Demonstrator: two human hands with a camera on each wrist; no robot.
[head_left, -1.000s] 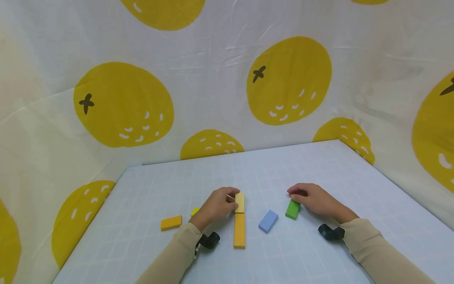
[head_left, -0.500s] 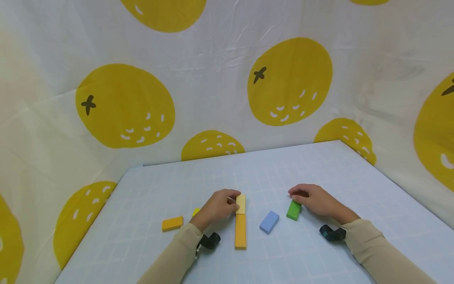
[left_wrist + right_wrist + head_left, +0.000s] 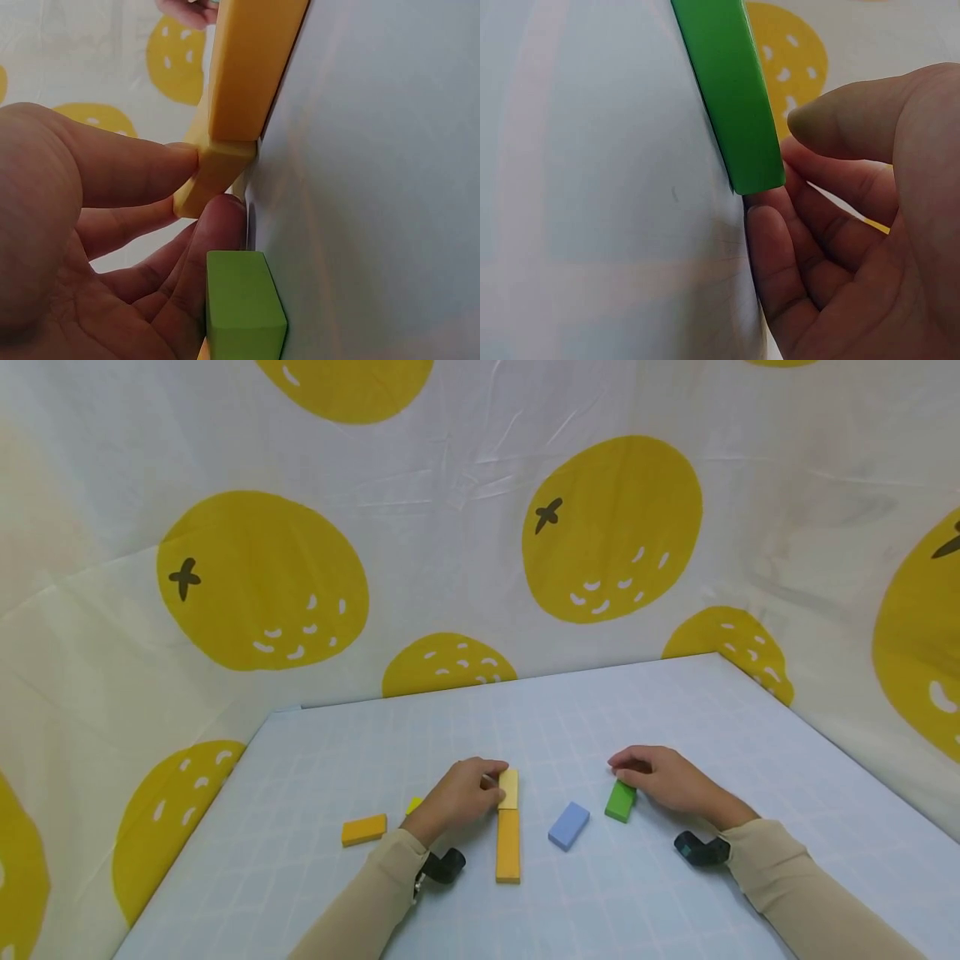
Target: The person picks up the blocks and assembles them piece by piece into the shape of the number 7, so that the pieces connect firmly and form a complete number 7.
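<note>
My left hand [image 3: 459, 795] pinches a pale yellow wooden block [image 3: 508, 789] between thumb and fingers. That block lies end to end with an orange block [image 3: 507, 847], in one straight line. In the left wrist view the thumb [image 3: 142, 169] presses the pale block's side [image 3: 214, 169]. My right hand [image 3: 673, 783] rests at the far end of a green block [image 3: 620, 802], fingers loosely bent. A small gap shows between the right thumb [image 3: 847, 120] and the green block [image 3: 731, 97] in the right wrist view.
Between the hands a blue block [image 3: 569, 825] lies slanted. Another orange block [image 3: 364, 830] is left of the left wrist. A yellow-green block [image 3: 414, 805] is partly hidden behind that wrist. Fruit-printed cloth [image 3: 450, 560] hangs behind the table [image 3: 570, 718].
</note>
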